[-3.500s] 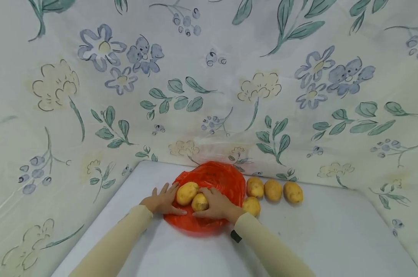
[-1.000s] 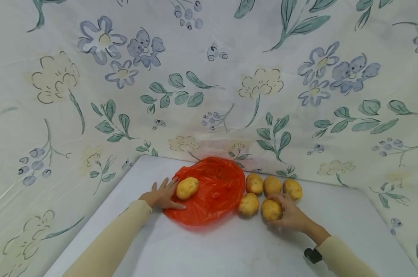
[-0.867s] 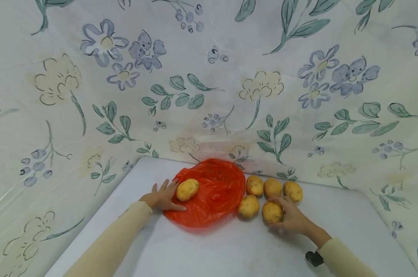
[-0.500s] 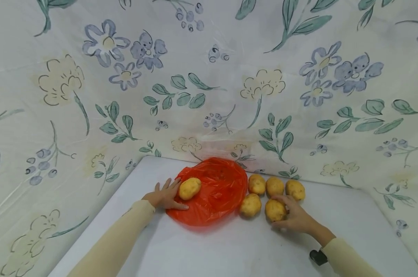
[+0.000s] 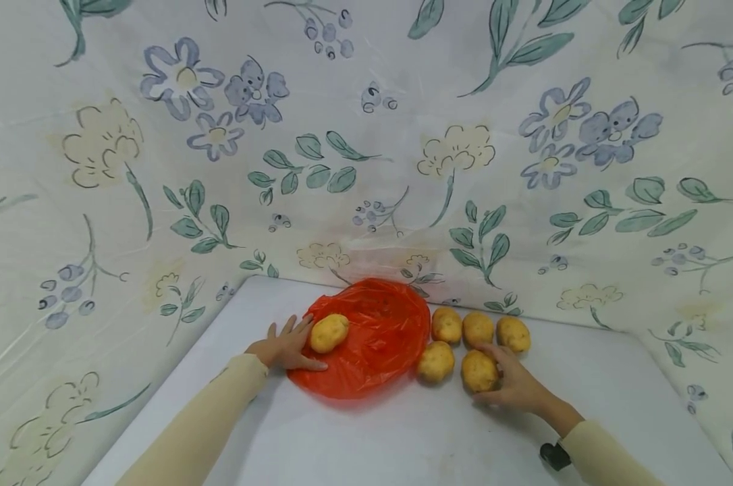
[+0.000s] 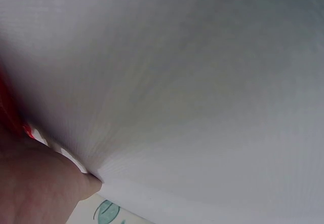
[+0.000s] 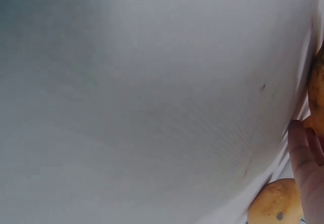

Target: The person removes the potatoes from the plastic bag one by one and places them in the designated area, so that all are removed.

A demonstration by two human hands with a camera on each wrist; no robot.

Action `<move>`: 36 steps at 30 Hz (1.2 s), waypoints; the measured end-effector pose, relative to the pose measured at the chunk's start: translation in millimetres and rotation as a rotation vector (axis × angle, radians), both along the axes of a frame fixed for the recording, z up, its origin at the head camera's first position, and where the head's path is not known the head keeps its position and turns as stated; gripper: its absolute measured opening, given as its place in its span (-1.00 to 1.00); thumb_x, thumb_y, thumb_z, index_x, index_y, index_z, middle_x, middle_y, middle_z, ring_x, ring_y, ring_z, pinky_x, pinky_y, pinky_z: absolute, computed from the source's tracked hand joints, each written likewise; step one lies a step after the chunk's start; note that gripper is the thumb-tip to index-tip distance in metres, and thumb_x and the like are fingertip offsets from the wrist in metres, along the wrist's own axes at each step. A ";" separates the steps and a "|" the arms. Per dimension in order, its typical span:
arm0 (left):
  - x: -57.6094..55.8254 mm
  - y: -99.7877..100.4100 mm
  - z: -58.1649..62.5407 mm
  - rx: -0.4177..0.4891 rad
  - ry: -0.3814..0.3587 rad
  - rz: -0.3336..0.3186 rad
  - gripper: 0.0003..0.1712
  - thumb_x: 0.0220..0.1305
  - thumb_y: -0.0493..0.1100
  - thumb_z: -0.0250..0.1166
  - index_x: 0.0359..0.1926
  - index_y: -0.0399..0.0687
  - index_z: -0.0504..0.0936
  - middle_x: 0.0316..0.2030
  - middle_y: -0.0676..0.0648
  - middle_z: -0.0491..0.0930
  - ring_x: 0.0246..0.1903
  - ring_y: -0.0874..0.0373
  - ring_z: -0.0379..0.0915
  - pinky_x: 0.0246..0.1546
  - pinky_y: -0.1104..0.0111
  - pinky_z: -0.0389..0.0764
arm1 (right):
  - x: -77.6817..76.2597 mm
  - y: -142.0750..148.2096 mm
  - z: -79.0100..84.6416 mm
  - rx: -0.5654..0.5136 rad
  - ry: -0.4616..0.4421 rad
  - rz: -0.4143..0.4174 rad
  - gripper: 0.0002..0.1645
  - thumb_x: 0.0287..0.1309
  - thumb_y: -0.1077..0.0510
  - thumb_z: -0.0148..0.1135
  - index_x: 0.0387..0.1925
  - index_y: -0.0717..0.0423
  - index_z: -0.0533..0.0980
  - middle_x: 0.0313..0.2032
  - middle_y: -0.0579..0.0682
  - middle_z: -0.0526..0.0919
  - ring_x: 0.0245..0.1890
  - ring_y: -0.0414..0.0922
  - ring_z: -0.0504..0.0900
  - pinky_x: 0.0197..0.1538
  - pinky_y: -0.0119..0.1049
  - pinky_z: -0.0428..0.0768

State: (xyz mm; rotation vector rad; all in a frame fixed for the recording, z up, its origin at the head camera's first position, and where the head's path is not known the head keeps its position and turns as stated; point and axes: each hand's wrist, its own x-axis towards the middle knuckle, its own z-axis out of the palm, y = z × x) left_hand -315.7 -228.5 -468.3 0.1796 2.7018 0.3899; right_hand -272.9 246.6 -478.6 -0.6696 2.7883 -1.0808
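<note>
In the head view, a red plastic bag (image 5: 381, 337) lies spread on the white table with one potato (image 5: 329, 333) on its left part. My left hand (image 5: 287, 347) rests at the bag's left edge, fingers spread, close beside that potato. Off to the right, my right hand (image 5: 517, 385) holds another potato (image 5: 479, 371) at the table, thumb on the near side and fingers on the far side. The left wrist view catches part of the left hand (image 6: 40, 183) and a sliver of red. Fingers (image 7: 302, 158) of the right hand meet the potato (image 7: 317, 92) in the right wrist view.
Three potatoes stand in a row behind the held one, the middle one (image 5: 478, 329) among them. Another potato (image 5: 436, 362) sits at the bag's right edge. A floral sheet (image 5: 366, 169) rises behind the table (image 5: 354, 445). A dark device (image 5: 555, 456) is on my right wrist.
My right hand has carried a potato from the bag rightward to the table, in front of the row. Over the last second it has stayed there, and the left hand has kept its place.
</note>
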 end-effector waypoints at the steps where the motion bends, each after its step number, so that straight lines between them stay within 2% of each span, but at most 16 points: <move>1: -0.2 0.1 0.2 0.003 -0.002 0.001 0.41 -0.12 0.56 0.34 0.57 -0.06 -0.05 0.57 -0.19 -0.14 0.52 -0.31 -0.38 0.40 -0.32 -0.37 | 0.6 0.0 0.2 0.001 -0.001 -0.005 0.17 -0.20 -0.07 0.63 0.41 0.16 0.21 0.31 0.22 0.31 0.27 0.16 0.34 0.17 0.11 0.46; 10: 2.5 1.8 -1.1 0.003 -0.003 0.009 0.40 -0.10 0.54 0.35 0.56 -0.08 -0.04 0.56 -0.21 -0.12 0.52 -0.31 -0.37 0.41 -0.31 -0.36 | 5.2 1.8 1.6 0.000 -0.044 -0.040 0.23 -0.20 -0.07 0.63 0.43 0.15 0.13 0.34 0.29 0.23 0.22 0.19 0.39 0.16 0.08 0.51; 14: 3.5 1.3 -3.5 0.001 -0.012 0.010 0.41 -0.11 0.55 0.35 0.57 -0.08 -0.05 0.57 -0.21 -0.13 0.52 -0.31 -0.38 0.41 -0.31 -0.36 | 9.2 3.2 6.8 0.011 -0.023 -0.053 0.20 0.02 -0.12 0.49 0.48 0.18 -0.02 0.38 0.37 0.10 0.24 0.29 0.38 0.12 0.07 0.56; 16: 3.5 0.6 -3.8 -0.005 -0.014 0.005 0.41 -0.11 0.55 0.34 0.57 -0.07 -0.06 0.57 -0.20 -0.13 0.53 -0.31 -0.38 0.41 -0.31 -0.36 | 9.9 4.5 11.5 0.036 0.044 -0.075 0.14 0.15 -0.14 0.38 0.49 0.18 -0.07 0.39 0.39 0.05 0.27 0.34 0.34 0.14 0.16 0.53; 18: 3.2 0.6 -2.1 -0.008 -0.008 -0.002 0.41 -0.10 0.56 0.33 0.57 -0.07 -0.06 0.57 -0.20 -0.14 0.52 -0.31 -0.38 0.41 -0.31 -0.36 | 8.8 6.6 17.5 0.110 0.172 -0.116 0.07 0.23 -0.17 0.28 0.51 0.15 -0.08 0.40 0.41 0.02 0.27 0.39 0.33 0.12 0.28 0.50; 21: 1.5 1.6 1.2 -0.007 0.000 -0.011 0.40 -0.09 0.56 0.32 0.57 -0.08 -0.06 0.57 -0.20 -0.14 0.52 -0.31 -0.38 0.41 -0.31 -0.37 | 6.2 11.6 28.0 0.251 0.350 -0.199 0.04 0.23 -0.19 0.24 0.53 0.05 -0.06 0.44 0.41 -0.08 0.28 0.47 0.28 0.14 0.45 0.37; 23: 1.1 0.1 4.5 -0.011 0.005 -0.011 0.40 -0.08 0.56 0.32 0.57 -0.08 -0.06 0.57 -0.20 -0.14 0.52 -0.31 -0.38 0.41 -0.31 -0.37 | 2.6 13.2 35.3 0.343 0.426 -0.245 0.06 0.21 -0.24 0.23 0.55 -0.04 -0.07 0.48 0.39 -0.17 0.28 0.52 0.24 0.15 0.49 0.30; 26: 0.9 -0.4 6.4 -0.017 0.006 -0.021 0.38 -0.06 0.55 0.31 0.56 -0.09 -0.05 0.57 -0.20 -0.14 0.52 -0.31 -0.37 0.41 -0.32 -0.36 | -1.0 16.6 44.5 0.412 0.460 -0.278 0.07 0.21 -0.30 0.19 0.56 -0.09 -0.09 0.51 0.34 -0.31 0.31 0.53 0.15 0.22 0.49 0.18; 30: 2.2 1.9 7.7 -0.014 0.001 -0.027 0.37 -0.05 0.54 0.31 0.56 -0.08 -0.05 0.57 -0.19 -0.14 0.53 -0.30 -0.37 0.41 -0.31 -0.36 | -7.1 18.6 53.7 0.432 0.493 -0.283 0.09 0.20 -0.35 0.15 0.57 -0.11 -0.10 0.53 0.31 -0.36 0.30 0.51 0.12 0.25 0.47 0.09; 36: 7.4 1.3 9.2 -0.013 -0.003 0.000 0.36 -0.06 0.53 0.33 0.57 -0.04 -0.04 0.57 -0.17 -0.12 0.53 -0.28 -0.35 0.43 -0.29 -0.33 | -23.2 -0.3 65.7 0.448 0.520 -0.235 0.14 0.18 -0.39 0.15 0.58 -0.21 -0.21 0.53 0.29 -0.40 0.33 0.49 0.08 0.29 0.48 0.03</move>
